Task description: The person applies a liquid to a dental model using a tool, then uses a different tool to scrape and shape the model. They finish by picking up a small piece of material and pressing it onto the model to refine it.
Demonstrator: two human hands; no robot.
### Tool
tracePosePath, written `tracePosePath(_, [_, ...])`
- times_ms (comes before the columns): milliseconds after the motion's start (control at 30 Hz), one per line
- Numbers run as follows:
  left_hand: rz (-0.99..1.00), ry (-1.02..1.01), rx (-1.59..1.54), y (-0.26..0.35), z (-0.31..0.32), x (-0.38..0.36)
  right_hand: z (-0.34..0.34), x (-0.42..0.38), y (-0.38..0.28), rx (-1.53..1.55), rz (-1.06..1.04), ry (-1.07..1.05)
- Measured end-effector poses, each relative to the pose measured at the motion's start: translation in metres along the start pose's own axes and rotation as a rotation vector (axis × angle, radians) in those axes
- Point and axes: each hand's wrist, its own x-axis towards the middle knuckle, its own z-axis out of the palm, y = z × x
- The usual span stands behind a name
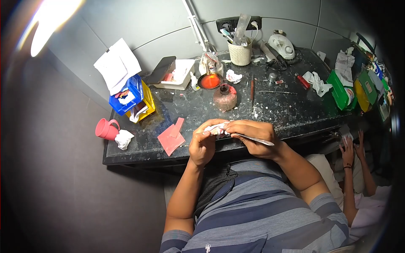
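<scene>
My left hand (203,143) is closed around a small pink-and-white piece that looks like a wax denture (217,130), held above the table's front edge. In my right hand (255,134) is a flat metal wax knife (258,140), its blunt end pointing right. The right fingertips meet the denture, and the tool's working tip is hidden behind them. Sheets of pink wax (170,140) lie left of my left hand. Beyond both hands stands a round glass spirit lamp (225,98) with pinkish contents.
A pan of glowing red-orange material (210,81), a red-handled tool (252,90) and a white tub (182,75) are farther back. Left are a pink mug (107,129) and blue bin (127,99); right, a green bin (339,90). Another person's hands (348,148) are at far right.
</scene>
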Motion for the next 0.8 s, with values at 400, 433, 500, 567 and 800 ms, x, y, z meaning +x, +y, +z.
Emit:
tracePosePath(400, [-0.073,-0.022,-0.144,0.0,-0.002,0.002,0.0,0.001,0.001,0.009,0.041,0.018])
tracePosePath(433, [-0.073,-0.024,-0.144,0.0,-0.002,0.002,-0.001,0.0,0.004,0.008,0.03,0.015])
tracePosePath(500, [-0.108,0.038,-0.185,-0.003,-0.002,0.003,-0.003,-0.001,0.005,0.006,0.019,0.013])
tracePosePath(567, [-0.119,-0.007,-0.185,-0.001,-0.004,0.005,-0.006,-0.002,0.003,0.349,0.377,0.045])
tracePosePath(800, [-0.152,-0.028,-0.183,0.001,-0.003,0.007,-0.013,0.004,0.012,0.96,0.789,0.364])
